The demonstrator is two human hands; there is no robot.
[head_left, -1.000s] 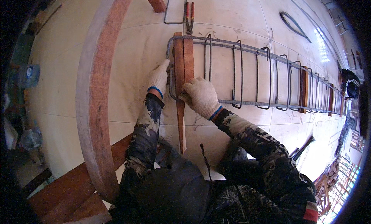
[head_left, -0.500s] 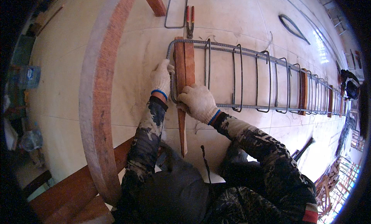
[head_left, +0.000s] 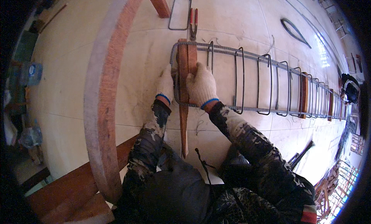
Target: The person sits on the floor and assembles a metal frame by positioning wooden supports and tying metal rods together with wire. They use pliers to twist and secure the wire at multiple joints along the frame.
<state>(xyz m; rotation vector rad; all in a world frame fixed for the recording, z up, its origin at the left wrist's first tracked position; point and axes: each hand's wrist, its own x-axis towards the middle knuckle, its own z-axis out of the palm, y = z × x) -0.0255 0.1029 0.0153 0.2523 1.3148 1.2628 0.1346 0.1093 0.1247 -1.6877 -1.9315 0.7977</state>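
Observation:
A long rebar cage (head_left: 284, 112), with stirrups spaced along its bars, stretches from my hands to the far right. Its near end is bent round a reddish-brown wooden piece (head_left: 187, 56), which lies crosswise and tapers to a narrow tip toward me. Both hands wear white knit gloves with blue cuffs. My right hand (head_left: 202, 87) is closed on the wood inside the cage, its thumb near the upper part. Beside the outer bent bar, my left hand (head_left: 165, 84) has its fingers curled at the bar and the wood's left edge; its fingertips are partly hidden.
Beyond the cage end lie red-handled pincers (head_left: 194, 23) and a loose rectangular stirrup (head_left: 180, 12). A wire coil (head_left: 295, 33) rests farther right. A thick wooden beam (head_left: 104, 77) rises at my left. Another person (head_left: 349, 89) is at the cage's far end. Plastic bottles (head_left: 31, 74) stand far left.
My right hand has moved up from the lower bar onto the wooden piece. My left hand has slid slightly down along the bent end. The view has shifted a little.

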